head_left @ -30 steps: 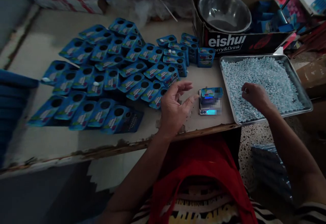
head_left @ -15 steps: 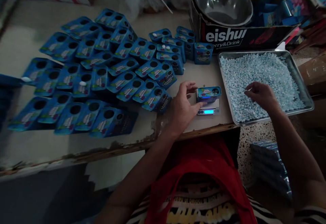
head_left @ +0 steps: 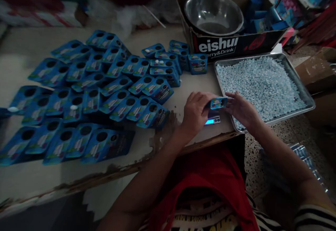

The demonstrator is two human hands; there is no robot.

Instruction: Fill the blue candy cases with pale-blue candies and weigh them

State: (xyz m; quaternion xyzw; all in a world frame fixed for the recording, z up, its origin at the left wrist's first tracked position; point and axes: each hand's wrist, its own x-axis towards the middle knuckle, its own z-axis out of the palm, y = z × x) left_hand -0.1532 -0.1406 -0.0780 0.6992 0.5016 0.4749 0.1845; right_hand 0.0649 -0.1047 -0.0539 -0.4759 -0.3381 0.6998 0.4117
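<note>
A small blue candy box (head_left: 218,103) is raised over a digital scale (head_left: 216,120) with a lit blue display. My left hand (head_left: 195,112) is closed around the left side of this box, its fingers partly hidden behind it. At the box's right end, the fingers and thumb of my right hand (head_left: 243,111) are closed on the edge. Right of the scale lies a metal tray (head_left: 310,107) of small pale-blue candies (head_left: 262,80). Many similar blue boxes (head_left: 93,99) stand in rows on the left, most showing a dark round hole on top.
Behind the tray is a black carton (head_left: 220,47) with a steel bowl (head_left: 214,14) and blue boxes in it. A few white candies, such as one candy (head_left: 74,107), rest on standing boxes. The worn table edge (head_left: 110,173) runs in front of me.
My left hand has lifted the candy box off the scale. My right hand has moved left from over the candies to the box. The view has shifted slightly.
</note>
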